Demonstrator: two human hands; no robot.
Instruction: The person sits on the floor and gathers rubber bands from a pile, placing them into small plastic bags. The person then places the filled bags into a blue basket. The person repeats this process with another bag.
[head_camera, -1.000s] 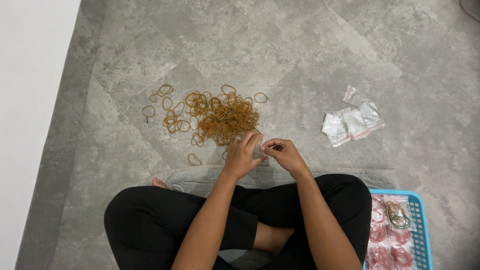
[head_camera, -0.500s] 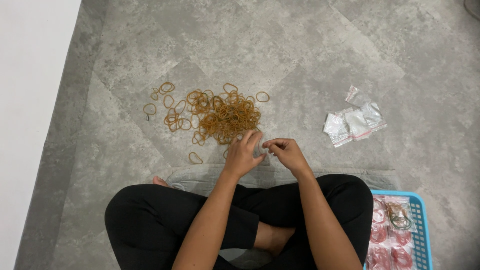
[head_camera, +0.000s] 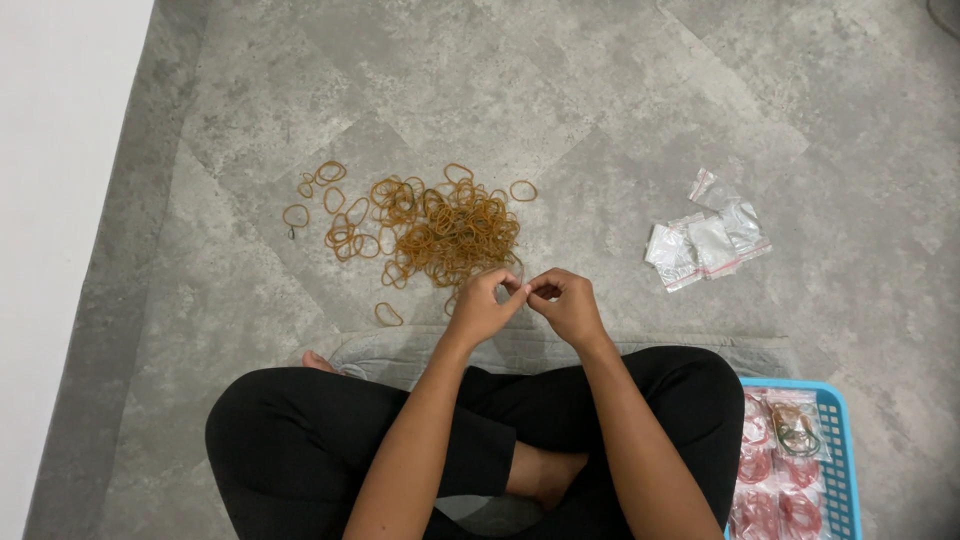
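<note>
My left hand (head_camera: 483, 303) and right hand (head_camera: 566, 303) meet just in front of my crossed legs, fingertips pinched together over something small between them; it is too small to tell whether it is a band or one of the little bags. Both hands are closed in a fine pinch, thumbs against forefingers, knuckles nearly touching.

Taking the pile of rubber bands (head_camera: 440, 230) as my landmark: it lies loose on the grey floor (head_camera: 600, 90) just beyond my hands, tan bands heaped thickest at its middle and scattered singly toward its left edge. One stray band (head_camera: 388, 314) lies on the near side of the pile, just left of my left hand.

Well to the right of the pile sits a small heap of clear plastic bags (head_camera: 706, 238), flat and seemingly empty, some with a red strip along the mouth.

Further right of the pile and nearer to me, beside my right knee, stands a blue basket (head_camera: 838, 440). It holds filled bags (head_camera: 775, 470) showing reddish bands inside, and one at the top with tan bands.
</note>
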